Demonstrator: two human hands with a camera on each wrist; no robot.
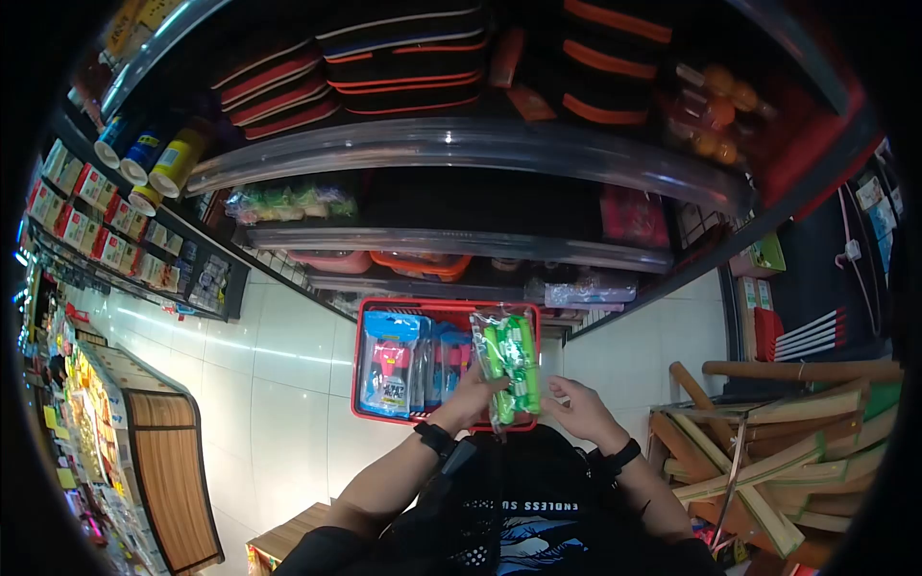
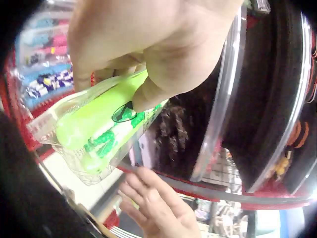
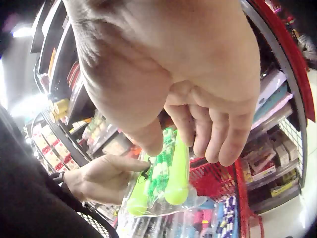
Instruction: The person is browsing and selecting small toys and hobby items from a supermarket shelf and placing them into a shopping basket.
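A clear bag holding a green skipping rope (image 1: 514, 370), with bright green handles and a green-and-white cord, is pinched by my left hand (image 1: 466, 398). In the left wrist view the thumb presses on one handle (image 2: 101, 111) through the plastic while the fingers go behind the pack. My right hand (image 1: 580, 413) is just right of the bag, its fingers loosely bent and holding nothing. Beneath the bag is a red shopping basket (image 1: 358, 370). Blue-topped clear packs (image 1: 392, 360) with pink contents lie in it.
Shelves with clear front edges (image 1: 451, 154) rise ahead, carrying black-and-orange cases (image 1: 403, 72) and bagged goods. Rolled or long wooden-looking pieces (image 1: 768, 451) stick out of a rack at right. A wood-panelled display stand (image 1: 173, 470) is on the left over pale floor tiles (image 1: 298, 384).
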